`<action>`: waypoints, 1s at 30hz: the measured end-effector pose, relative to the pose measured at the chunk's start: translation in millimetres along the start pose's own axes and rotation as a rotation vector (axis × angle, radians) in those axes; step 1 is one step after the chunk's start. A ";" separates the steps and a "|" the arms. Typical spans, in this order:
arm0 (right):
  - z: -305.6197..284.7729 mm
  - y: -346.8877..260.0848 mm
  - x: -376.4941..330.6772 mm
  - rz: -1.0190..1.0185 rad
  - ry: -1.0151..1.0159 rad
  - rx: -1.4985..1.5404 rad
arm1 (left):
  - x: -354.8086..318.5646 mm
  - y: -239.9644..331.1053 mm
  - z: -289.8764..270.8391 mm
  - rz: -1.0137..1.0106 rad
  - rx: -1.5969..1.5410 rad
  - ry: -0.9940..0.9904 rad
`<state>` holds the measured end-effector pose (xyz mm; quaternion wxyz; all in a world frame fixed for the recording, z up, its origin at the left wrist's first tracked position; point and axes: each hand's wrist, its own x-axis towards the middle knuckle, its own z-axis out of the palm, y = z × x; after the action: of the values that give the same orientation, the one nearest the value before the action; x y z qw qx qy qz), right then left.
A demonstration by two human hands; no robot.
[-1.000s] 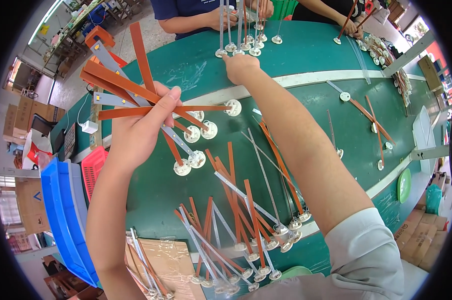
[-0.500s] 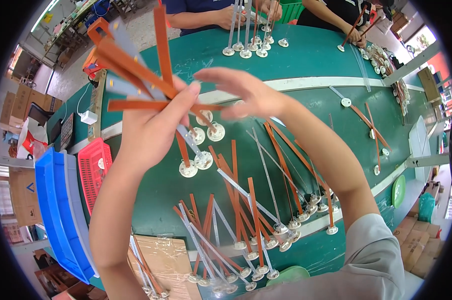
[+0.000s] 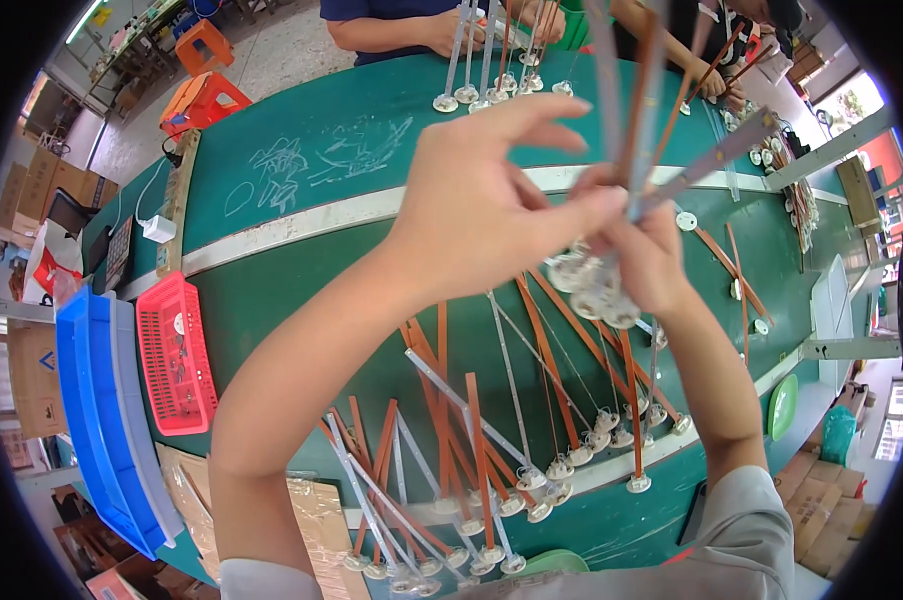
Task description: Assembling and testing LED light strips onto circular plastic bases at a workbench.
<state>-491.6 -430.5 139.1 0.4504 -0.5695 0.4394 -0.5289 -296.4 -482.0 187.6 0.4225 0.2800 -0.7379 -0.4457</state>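
Note:
A bundle of long, thin strips (image 3: pixel 640 125), orange-brown and silver-grey, rises blurred from my right hand (image 3: pixel 654 255), which is closed around it. Their round white end discs (image 3: pixel 594 285) hang clustered below the grip. My left hand (image 3: pixel 477 195) is beside the bundle with its fingers apart. Its thumb tip reaches the strips near my right fingers; whether it presses on them I cannot tell. Below my hands, many similar strips (image 3: pixel 480 450) lean or lie crossed on the green table (image 3: pixel 282 370), their white discs toward me.
At left stand a pink basket (image 3: pixel 177 350) and blue trays (image 3: pixel 97 420). A white rail (image 3: pixel 302 222) crosses the table. Beyond it, a co-worker's hands (image 3: pixel 457 35) are near upright strips, and another person's hand (image 3: pixel 707 80) is at right. A green dish (image 3: pixel 783 407) lies right.
The bundle has passed from my left hand to my right and moved rightward. My left hand has come across to the middle, and its fingers have opened. The view has shifted slightly.

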 end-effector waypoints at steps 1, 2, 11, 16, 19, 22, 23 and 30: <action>-12.3 -9.1 -3.6 0.115 0.026 -0.095 | -3.2 -17.6 -0.5 -0.035 -0.030 0.066; -38.7 -4.6 -8.1 0.133 0.034 -0.091 | 5.3 -45.9 -5.5 -0.069 0.040 0.126; -110.5 -26.4 -103.3 0.006 0.242 -0.123 | 88.8 -249.3 -62.4 -0.202 0.847 0.332; -131.1 -22.7 -130.9 -0.004 0.216 -0.113 | 115.5 -272.5 -55.8 -0.270 0.818 0.241; -139.4 -20.0 -142.0 0.002 0.241 -0.143 | 113.6 -280.3 -54.7 -0.328 0.862 0.236; -141.6 -22.8 -151.8 -0.059 0.210 -0.156 | 107.9 -278.5 -52.0 -0.393 0.875 0.267; -142.6 -24.9 -154.9 -0.058 0.209 -0.155 | 106.0 -277.1 -49.0 -0.395 0.875 0.268; -145.3 -26.2 -166.3 -0.022 0.281 -0.143 | 98.3 -273.5 -45.1 -0.385 0.891 0.395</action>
<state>-645.1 -269.5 135.5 0.3369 -0.5251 0.5284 -0.5758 -294.8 -700.6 -9.2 0.3039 0.6417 -0.6975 -0.0971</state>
